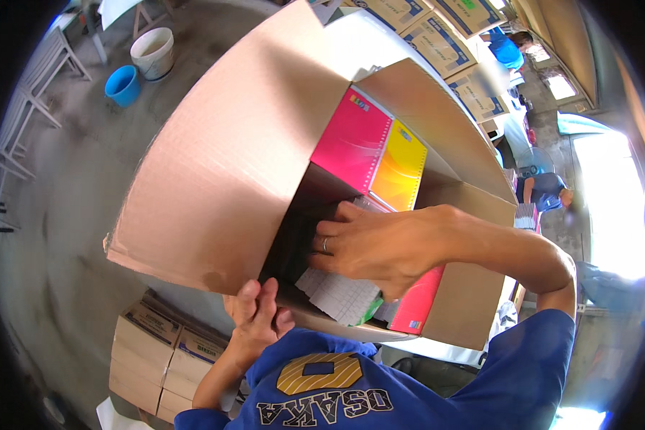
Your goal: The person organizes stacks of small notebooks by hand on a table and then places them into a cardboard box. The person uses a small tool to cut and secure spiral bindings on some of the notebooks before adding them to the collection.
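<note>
Right hand (380,242) is placed inside an open cardboard box (211,179), left hand (256,315) at its near left corner.
Lined pages (338,295) in the box are partly covered by the right hand; whether they are gripped cannot be told. The left is held open, loosely bent. A pink notebook (351,136) and a yellow notebook (400,165) are packed beyond.

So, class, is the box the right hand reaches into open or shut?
Open: the box has its flaps spread, and notebooks show inside.
</note>
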Available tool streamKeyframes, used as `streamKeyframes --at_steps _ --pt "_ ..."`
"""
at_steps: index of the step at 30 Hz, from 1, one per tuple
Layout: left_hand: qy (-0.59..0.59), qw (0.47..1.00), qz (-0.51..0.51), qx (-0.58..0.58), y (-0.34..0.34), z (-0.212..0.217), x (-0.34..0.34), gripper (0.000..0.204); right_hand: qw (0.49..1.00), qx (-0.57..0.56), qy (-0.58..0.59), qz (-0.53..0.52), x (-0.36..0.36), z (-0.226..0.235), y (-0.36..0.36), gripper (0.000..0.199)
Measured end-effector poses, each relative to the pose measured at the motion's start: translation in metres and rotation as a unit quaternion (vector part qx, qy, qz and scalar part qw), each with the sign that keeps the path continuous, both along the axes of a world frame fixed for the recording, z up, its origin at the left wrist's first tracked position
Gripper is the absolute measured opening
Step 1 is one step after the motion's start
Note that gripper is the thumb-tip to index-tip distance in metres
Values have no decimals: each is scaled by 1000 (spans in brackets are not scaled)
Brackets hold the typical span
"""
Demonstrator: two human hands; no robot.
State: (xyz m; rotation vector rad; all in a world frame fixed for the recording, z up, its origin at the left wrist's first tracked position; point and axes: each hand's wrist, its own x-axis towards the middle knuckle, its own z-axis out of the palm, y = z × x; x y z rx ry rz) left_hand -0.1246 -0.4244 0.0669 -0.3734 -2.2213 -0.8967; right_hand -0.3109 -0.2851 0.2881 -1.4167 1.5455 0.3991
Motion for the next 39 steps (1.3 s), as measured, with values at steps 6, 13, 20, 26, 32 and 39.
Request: streamKeyframes --at_steps 6,13,20,26,32,39 --pt "-97 989 114 10 5 17 -2 59 916 -356 34 -181 -2 111 95 74" --pt "-58 990 130 18 14 37 -21 58 563 -446 304 -626 131 163 334 73" --pt "0 980 194 -36 33 60 -28 58 339 -260 70 -901 208 22 531 73" --pt "37 980 191 -32 30 55 -33 57 625 -248 -242 -699 114 -130 467 63" --pt "28 972 198 -120 27 63 -27 56 646 -154 -357 -657 39 -259 445 73" --pt "-2 979 199 -53 40 63 -16 55 660 -60 -375 -649 51 -281 453 69"
